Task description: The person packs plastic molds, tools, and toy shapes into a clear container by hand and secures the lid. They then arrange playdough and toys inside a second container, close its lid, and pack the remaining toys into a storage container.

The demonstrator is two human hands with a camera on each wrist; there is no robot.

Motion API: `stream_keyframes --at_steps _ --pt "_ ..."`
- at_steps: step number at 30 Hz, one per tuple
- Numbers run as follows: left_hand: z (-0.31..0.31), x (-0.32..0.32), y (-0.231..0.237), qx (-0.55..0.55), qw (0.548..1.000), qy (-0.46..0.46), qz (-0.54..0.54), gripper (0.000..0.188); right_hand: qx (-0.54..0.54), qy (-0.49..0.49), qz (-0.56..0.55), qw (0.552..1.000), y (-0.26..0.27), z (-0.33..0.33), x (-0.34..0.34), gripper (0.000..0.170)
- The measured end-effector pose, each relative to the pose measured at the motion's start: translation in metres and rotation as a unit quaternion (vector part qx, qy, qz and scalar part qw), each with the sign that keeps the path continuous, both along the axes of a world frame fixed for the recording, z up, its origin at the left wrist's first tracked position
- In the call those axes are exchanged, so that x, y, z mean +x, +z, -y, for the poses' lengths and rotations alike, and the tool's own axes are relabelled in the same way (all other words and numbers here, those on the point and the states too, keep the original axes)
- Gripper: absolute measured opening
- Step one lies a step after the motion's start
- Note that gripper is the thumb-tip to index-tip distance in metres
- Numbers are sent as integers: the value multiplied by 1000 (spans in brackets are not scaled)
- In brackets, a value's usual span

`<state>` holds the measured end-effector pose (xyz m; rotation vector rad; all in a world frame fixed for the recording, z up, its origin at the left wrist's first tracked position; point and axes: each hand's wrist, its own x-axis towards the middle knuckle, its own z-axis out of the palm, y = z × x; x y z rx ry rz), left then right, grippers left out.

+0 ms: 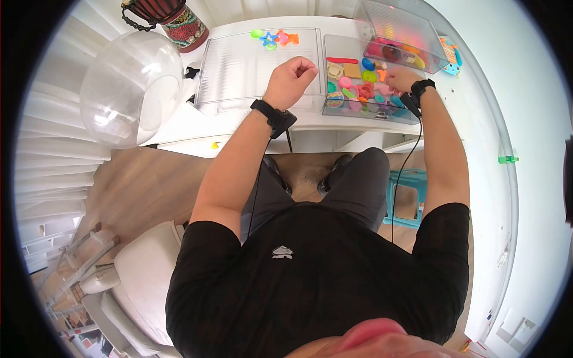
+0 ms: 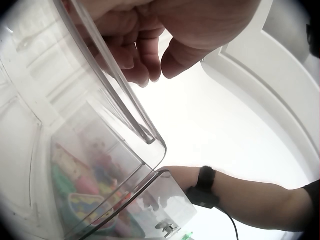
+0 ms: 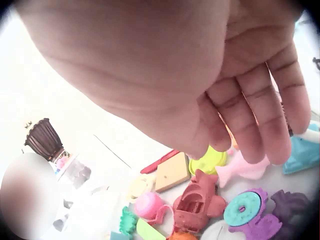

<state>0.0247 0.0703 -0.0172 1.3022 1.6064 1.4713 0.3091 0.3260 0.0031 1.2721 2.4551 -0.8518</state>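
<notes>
As I watch through the head camera, the person's right hand [image 1: 406, 80] is over the right part of a clear plastic bin [image 1: 358, 111], its fingers extended and slightly spread in the right wrist view. Just beside the fingertips I see a smooth pink fish-shaped piece [image 3: 242, 171]; whether they touch it I cannot tell. Around it in the bin lie moulded toys: a round yellow-green piece [image 3: 207, 162], a flat tan block [image 3: 172, 172], a slim red stick [image 3: 158, 163], a chunky brick-red shape [image 3: 199, 202] and a wavy-edged purple piece [image 3: 265, 225] bearing a turquoise disc [image 3: 235, 215]. The left hand [image 1: 290, 82] is well apart from the right, fingers loosely curled, holding nothing, near the edge of a ridged transparent tray [image 1: 239, 68]. Toward this tray's far edge I find a star-shaped blue piece [image 1: 264, 37] and an orange piece [image 1: 292, 39]. Further left, a bulging clear globe [image 1: 113, 83] stands near a drum [image 1: 186, 31] with a patterned, reddish body.
</notes>
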Motion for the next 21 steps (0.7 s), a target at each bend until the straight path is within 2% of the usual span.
stream_keyframes --at_steps 4,6,7,9,11,13,16,17,19,21 --pt "1 0 3 -8 1000 -3 7 12 -30 -46 -62 997 12 10 -5 25" --pt "-2 -2 -2 -1 1000 -1 17 14 -50 -90 -222 969 18 34 -12 28" --pt "-3 -3 -5 6 1000 -1 27 15 -50 -88 -222 970 22 51 -15 28" --pt "-3 -3 -4 4 999 -1 41 15 -135 -135 -343 920 34 86 -28 25" --pt "-3 -3 0 2 999 -2 54 15 -171 -126 -370 904 20 93 -37 20" --pt "-2 -3 5 -6 993 -13 113 14 -208 -138 -442 862 13 107 -47 23" --pt "-1 -4 13 -19 988 -20 149 14 -174 -159 -496 836 -6 121 -62 21" --pt "-2 -7 16 -18 989 -20 144 14 -174 -157 -500 834 -9 123 -63 21" --pt "-2 -16 23 -32 976 -30 212 15 -134 -169 -483 848 -12 127 -65 20" --pt "-3 -27 39 -26 979 -24 199 16 -134 -183 -492 840 -13 127 -64 20"
